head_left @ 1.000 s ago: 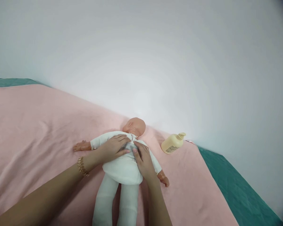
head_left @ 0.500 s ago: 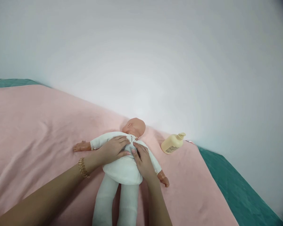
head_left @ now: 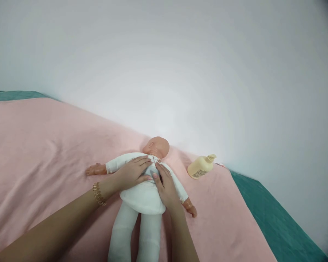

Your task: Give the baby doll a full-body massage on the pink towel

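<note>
A baby doll (head_left: 143,202) with a white cloth body lies face down, its bare head (head_left: 157,146) by the wall and its arms spread out. My left hand (head_left: 133,171) lies flat on the left side of the doll's upper back, thumb apart from the fingers. On the right side of the back rests my right hand (head_left: 166,185), its fingers stretched toward the neck and the thumb spread inward. Both hands touch the doll and grip nothing. A bracelet (head_left: 98,194) circles my left wrist.
A pale yellow pump bottle (head_left: 200,167) stands to the right of the doll. Beneath lies a pink blanket (head_left: 57,163), wrinkled at the left, over a green cover (head_left: 273,211). A white wall (head_left: 164,72) rises behind.
Both hands keep their place on the doll's back; at most, the right fingers have shifted very slightly. The whole scene sits a few pixels further right in view.
</note>
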### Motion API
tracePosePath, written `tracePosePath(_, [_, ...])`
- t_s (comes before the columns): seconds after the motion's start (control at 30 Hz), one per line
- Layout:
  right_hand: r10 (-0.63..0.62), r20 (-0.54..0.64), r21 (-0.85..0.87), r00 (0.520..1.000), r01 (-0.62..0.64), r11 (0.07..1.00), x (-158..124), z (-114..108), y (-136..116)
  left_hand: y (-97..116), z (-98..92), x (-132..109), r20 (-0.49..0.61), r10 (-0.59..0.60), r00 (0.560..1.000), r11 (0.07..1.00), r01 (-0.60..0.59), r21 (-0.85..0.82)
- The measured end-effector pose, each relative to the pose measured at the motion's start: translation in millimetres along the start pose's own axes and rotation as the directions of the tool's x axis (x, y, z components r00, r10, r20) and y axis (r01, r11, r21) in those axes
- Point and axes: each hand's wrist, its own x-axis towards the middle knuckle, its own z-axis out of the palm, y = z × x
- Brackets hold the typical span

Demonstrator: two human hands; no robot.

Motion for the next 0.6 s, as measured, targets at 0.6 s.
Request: tracePosePath(0.6, [-0.013, 0.020, -0.011, 1.000, 0.013, 1.000, 1.1, -0.4, 0.0, 0.0, 0.6, 0.4, 0.013, -0.004, 1.000, 1.000, 0.005, -0.027])
